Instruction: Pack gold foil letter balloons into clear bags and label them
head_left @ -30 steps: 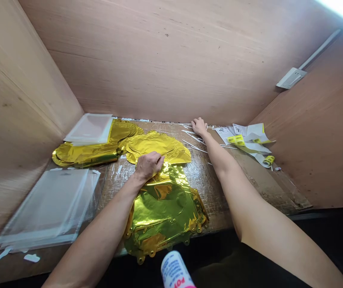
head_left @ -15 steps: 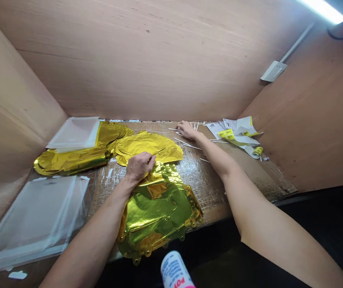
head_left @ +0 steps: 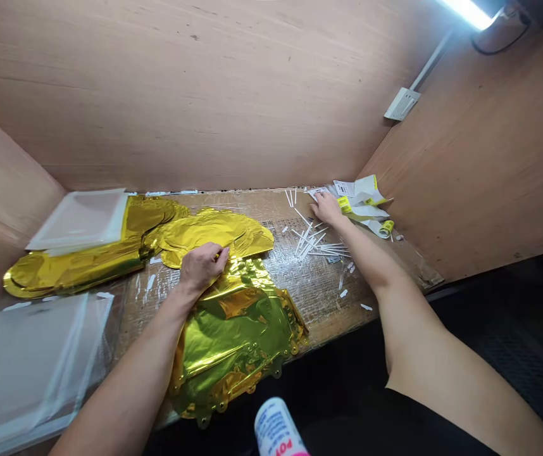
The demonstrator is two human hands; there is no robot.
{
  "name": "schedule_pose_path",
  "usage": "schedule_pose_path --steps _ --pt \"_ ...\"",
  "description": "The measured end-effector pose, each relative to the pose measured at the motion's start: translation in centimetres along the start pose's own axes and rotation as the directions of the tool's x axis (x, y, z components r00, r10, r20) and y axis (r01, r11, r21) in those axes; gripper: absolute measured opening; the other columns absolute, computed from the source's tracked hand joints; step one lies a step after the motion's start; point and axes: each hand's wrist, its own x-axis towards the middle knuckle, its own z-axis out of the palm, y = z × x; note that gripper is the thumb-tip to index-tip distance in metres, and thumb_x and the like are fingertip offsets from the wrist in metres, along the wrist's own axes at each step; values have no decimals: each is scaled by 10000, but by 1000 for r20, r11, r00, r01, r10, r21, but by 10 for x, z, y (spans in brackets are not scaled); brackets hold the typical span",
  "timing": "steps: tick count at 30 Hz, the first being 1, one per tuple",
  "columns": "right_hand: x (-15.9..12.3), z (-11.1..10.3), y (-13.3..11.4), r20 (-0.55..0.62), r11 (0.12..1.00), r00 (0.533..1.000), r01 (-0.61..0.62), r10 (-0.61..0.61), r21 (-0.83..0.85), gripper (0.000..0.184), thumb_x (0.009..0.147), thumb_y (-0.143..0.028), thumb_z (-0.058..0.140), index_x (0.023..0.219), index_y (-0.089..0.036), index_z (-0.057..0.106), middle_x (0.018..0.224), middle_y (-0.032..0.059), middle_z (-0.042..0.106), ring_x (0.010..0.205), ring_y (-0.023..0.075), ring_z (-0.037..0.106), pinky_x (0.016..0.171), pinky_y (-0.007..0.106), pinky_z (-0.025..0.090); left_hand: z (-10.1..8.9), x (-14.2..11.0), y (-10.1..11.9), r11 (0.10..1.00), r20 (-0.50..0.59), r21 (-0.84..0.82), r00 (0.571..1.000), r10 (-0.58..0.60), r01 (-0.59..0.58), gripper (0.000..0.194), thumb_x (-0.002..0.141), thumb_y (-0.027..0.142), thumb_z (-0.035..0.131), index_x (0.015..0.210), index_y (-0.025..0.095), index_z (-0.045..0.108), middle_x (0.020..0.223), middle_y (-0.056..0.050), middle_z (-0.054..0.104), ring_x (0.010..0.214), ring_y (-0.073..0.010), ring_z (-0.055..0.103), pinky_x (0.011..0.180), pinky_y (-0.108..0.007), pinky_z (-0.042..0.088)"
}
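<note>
A gold foil balloon (head_left: pixel 233 323), flat and shiny, hangs partly over the near table edge, its folded upper part lying on the table. My left hand (head_left: pixel 204 266) is closed on it at the fold, thumb against the curled fingers. At the back of the table my right hand (head_left: pixel 327 208) has its fingers bent together on a white printed card (head_left: pixel 318 190); the fingertips are partly hidden. Loose white sticks (head_left: pixel 309 242) lie in a heap just in front of that hand. More flat gold foil balloons (head_left: pixel 79 269) are stacked at the left.
Clear plastic bags (head_left: pixel 29 361) lie at the front left, and another stack of bags (head_left: pixel 79 218) rests on the foil. Yellow and white label strips (head_left: pixel 366 202) curl at the back right. A white bottle (head_left: pixel 278 427) stands at the bottom. Wooden walls (head_left: pixel 195 95) enclose the table.
My right hand has moved right, from the white sticks at the back to the printed card. A heap of sticks now shows in front of it. My left hand keeps its hold; the view has shifted right.
</note>
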Motion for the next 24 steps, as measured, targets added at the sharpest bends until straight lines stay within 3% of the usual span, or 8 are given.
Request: schedule_pose_path --steps 4,7,10,12,16,19,22,24 --pt "39 -6 30 160 991 984 -60 79 -117 518 1062 -300 547 1559 -153 559 1485 278 589 1344 412 585 1140 584 462 -1 -1 -1 1000 7 -24 1000 -4 4 436 1061 434 497 712 218 641 759 -84 736 700 -207 666 653 -337 399" --pt "51 -11 47 147 987 986 -59 81 -152 442 1083 -238 453 1479 -158 633 1505 290 565 1434 427 516 1165 624 424 -1 -1 0 1000 35 -9 999 -17 18 453 1063 450 489 700 221 635 757 -86 727 693 -209 654 636 -342 374" --pt "64 -14 51 97 977 990 -84 105 -198 457 1097 -186 351 1371 -59 694 1492 335 555 1507 460 424 1196 680 346 0 -1 0 1000 53 0 998 -29 29 461 1063 458 486 698 221 638 757 -91 723 680 -212 636 617 -350 345" --pt "73 -13 46 91 972 991 -77 100 -222 457 1087 -180 360 1326 -23 715 1507 348 541 1513 473 405 1204 707 306 1 -1 0 999 61 -4 998 -35 36 453 1060 455 494 704 222 647 757 -89 722 678 -212 629 616 -351 341" --pt "92 -4 26 178 976 984 29 11 -216 368 1031 -266 542 1268 -101 769 1522 266 589 1513 441 422 1252 687 263 2 -1 -1 999 67 -22 997 -40 41 440 1058 448 504 715 221 664 765 -87 722 693 -214 634 625 -349 349" --pt "105 4 6 259 984 966 52 -6 -171 355 1003 -326 621 1187 -76 793 1367 295 689 1388 438 568 1199 594 395 2 -1 0 999 74 -19 997 -34 36 443 1062 456 500 729 219 673 773 -89 723 711 -220 648 624 -351 350" --pt "116 11 -17 305 993 952 31 5 -112 489 1049 -467 588 1172 -32 774 1187 324 747 1207 435 686 1062 511 515 2 -1 1 999 79 -9 996 -38 38 446 1063 460 495 737 218 679 776 -87 726 715 -223 657 629 -351 364" --pt "120 13 -33 314 997 949 47 -25 -62 567 1077 -547 536 1220 -38 740 1178 308 758 1152 413 710 1013 473 538 1 -1 2 999 79 -11 996 -44 45 447 1059 458 495 731 218 682 768 -87 725 711 -224 659 632 -352 373"
